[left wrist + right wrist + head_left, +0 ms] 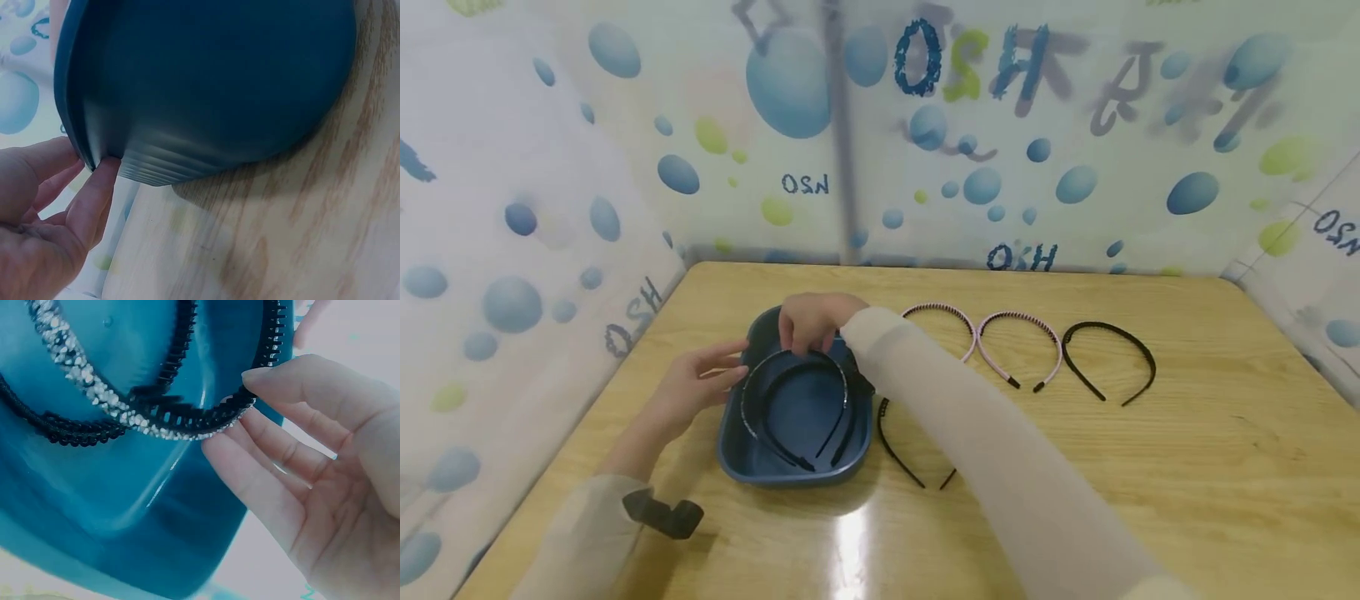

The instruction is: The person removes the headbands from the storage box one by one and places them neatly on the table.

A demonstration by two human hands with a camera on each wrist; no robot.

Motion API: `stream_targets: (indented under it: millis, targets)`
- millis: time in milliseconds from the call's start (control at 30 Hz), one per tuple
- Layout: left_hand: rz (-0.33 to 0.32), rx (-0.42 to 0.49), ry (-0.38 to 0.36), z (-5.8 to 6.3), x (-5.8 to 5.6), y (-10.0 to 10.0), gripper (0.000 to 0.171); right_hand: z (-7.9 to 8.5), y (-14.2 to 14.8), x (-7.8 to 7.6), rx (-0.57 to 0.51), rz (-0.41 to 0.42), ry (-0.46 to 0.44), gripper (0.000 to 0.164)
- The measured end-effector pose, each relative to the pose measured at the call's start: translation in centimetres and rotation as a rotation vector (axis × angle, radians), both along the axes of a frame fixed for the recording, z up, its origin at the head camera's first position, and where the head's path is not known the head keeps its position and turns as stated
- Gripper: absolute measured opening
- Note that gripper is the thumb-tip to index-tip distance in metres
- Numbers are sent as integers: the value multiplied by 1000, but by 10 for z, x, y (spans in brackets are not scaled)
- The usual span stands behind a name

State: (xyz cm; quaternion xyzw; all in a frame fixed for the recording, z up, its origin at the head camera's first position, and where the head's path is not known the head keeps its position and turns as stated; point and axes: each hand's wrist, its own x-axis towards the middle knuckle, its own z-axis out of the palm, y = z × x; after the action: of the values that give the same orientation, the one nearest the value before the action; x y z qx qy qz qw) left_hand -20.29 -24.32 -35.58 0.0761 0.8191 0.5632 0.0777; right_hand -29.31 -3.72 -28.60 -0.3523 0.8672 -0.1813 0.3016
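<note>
My right hand (814, 321) pinches the top of a headband (94, 389) covered in silvery sparkles, with black teeth along its inner side, over the blue plastic basin (786, 481). Thumb and fingertips close on the band in the right wrist view. Below it in the basin lie a black toothed headband (181, 353) and a dark beaded band (75, 432), partly overlapped. At the basin's left side, my left hand (53, 219) holds the rim between thumb and fingers.
Two pink headbands (1030, 317) (942, 307) and a black headband (1108, 325) lie right of the basin on the wooden table (1225, 467). Another black headband (898, 460) is partly hidden under my right sleeve. A patterned wall covering (895, 167) stands behind.
</note>
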Motion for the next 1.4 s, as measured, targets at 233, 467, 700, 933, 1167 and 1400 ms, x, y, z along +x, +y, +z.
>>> stream_targets:
  millis: [233,467,700,933,1167,1400]
  targets:
    - [-9,1,0,1,2,0,54,9,6,3,-19,51,44,24]
    - [-3,-25,2,-1,1,-1,55,19,22,6,-84,97,49,28]
    - [-7,-37,4,0,2,-1,56,30,48,6,-138,110,32,27]
    - [1,-66,-1,0,2,-2,57,36,69,5,-153,88,11,27]
    - [-9,-66,-2,2,3,-2,57,40,88,3,-144,42,11,26]
    - [-6,-68,-3,1,3,-2,57,40,118,-2,-145,-21,40,25]
